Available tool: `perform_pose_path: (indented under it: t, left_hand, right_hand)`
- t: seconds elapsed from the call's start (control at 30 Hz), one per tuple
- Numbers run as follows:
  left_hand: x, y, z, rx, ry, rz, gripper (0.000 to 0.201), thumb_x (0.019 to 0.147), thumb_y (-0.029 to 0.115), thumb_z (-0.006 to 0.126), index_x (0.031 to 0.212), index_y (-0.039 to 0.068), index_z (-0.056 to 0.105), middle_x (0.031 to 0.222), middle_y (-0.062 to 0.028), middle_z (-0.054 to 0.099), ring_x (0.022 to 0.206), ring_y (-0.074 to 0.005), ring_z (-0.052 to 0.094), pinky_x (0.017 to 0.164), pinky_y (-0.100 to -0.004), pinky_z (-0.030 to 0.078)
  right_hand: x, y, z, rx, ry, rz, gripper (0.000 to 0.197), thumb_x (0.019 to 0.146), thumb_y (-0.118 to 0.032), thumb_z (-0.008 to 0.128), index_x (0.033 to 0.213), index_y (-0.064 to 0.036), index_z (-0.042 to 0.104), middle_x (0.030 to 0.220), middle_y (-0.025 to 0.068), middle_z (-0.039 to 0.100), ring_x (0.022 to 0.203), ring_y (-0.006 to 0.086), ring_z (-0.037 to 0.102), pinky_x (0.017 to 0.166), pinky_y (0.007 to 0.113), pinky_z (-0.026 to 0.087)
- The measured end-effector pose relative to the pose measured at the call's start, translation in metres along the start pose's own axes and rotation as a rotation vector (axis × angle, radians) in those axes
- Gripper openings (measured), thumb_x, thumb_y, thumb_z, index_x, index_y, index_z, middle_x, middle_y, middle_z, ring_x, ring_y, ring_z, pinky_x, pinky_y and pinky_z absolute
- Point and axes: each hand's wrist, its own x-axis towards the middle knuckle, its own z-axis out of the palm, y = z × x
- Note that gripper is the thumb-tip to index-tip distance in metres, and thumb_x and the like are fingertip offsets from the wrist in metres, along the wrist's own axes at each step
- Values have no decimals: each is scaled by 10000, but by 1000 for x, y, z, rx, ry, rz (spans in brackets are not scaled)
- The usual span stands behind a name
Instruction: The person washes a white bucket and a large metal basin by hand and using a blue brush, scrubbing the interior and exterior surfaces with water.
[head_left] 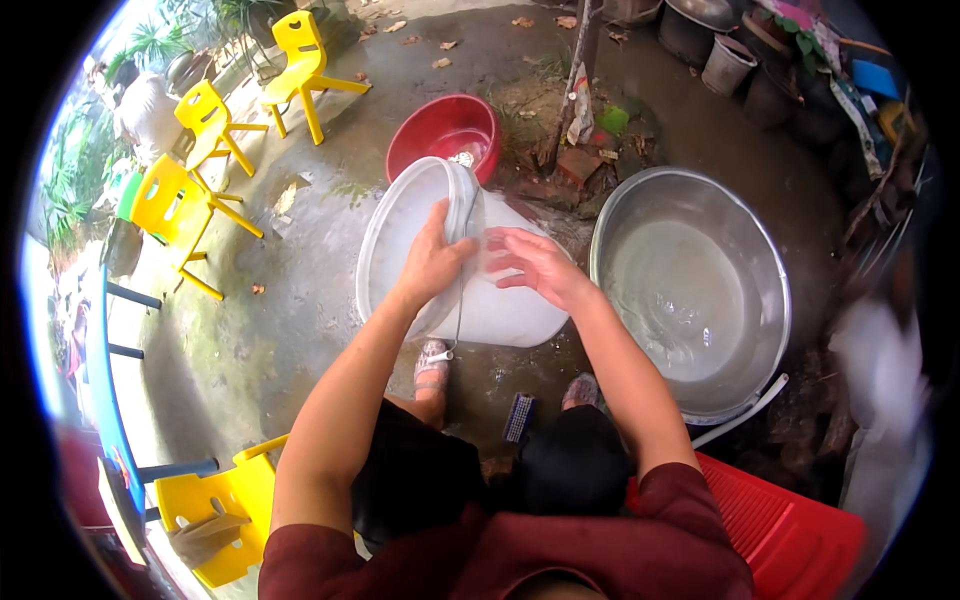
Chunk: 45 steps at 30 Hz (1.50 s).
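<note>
A white plastic bucket (520,318) lies tipped on its side in front of me, its mouth turned to the left and its base to the lower right. My left hand (437,258) is closed over the bucket's rim. My right hand (535,265) is beside the bucket's outer wall with fingers apart, slightly blurred, holding nothing; whether it touches the wall I cannot tell. The bucket's wire handle hangs down, with a white grip (440,356) at my left foot. A scrubbing brush (519,417) is on the wet ground between my feet.
A large metal tub (778,320) with cloudy water stands at my right. Beyond the bucket is a red basin (410,145), beside a thin trunk (578,90). Yellow chairs (180,212) line the left. A ridged red plastic piece (790,530) is at lower right.
</note>
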Motion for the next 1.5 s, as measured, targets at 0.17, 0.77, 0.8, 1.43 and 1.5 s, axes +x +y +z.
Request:
perform_pose_path:
  t: [0.17, 0.77, 0.8, 1.43, 1.5]
  left_hand:
    - [-4, -21, -12, -8, -26, -110, 628, 771, 220, 613, 1282, -1, 322, 995, -299, 588, 933, -426, 582, 828, -445, 446]
    - [-84, -75, -43, 1197, -734, 173, 378, 795, 184, 563, 1170, 134, 574, 1210, -108, 542, 1176, -253, 485, 1015, -457, 319]
    - [-77, -80, -54, 1148, -556, 188, 398, 811, 215, 553, 1191, 97, 558, 1227, -128, 516, 1161, -253, 497, 1028, -436, 313]
    - [-32, -64, -46, -978, -72, -848, 679, 873, 477, 543, 1323, 15, 329, 1181, -237, 521, 1003, -406, 573, 828, -520, 496]
    - [-29, -50, -33, -1063, 7, -774, 674, 873, 482, 538, 1298, -5, 346, 1130, -245, 549, 938, -404, 610, 767, -514, 529]
  right_hand:
    - [12, 16, -24, -410, 205, 240, 377, 933, -352, 472, 1110, -28, 547, 936, 68, 565, 806, 178, 583, 651, 322, 503]
    - [3, -39, -14, -738, 621, -75, 386, 584, -97, 596, 941, 42, 643, 823, 113, 652, 750, 200, 603, 688, 285, 462]
    - [1, -37, -20, -737, 636, -99, 403, 578, -115, 609, 952, 27, 653, 840, 121, 662, 776, 211, 611, 707, 290, 463]
    - [-80, -154, 119, -1189, 297, -1259, 513, 536, -47, 607, 1048, -33, 584, 905, 113, 522, 797, 284, 547, 718, 336, 456]
    - [-86, -171, 131, -1300, 259, -1348, 543, 502, -55, 618, 1044, -51, 585, 882, 108, 529, 775, 293, 551, 671, 353, 466]
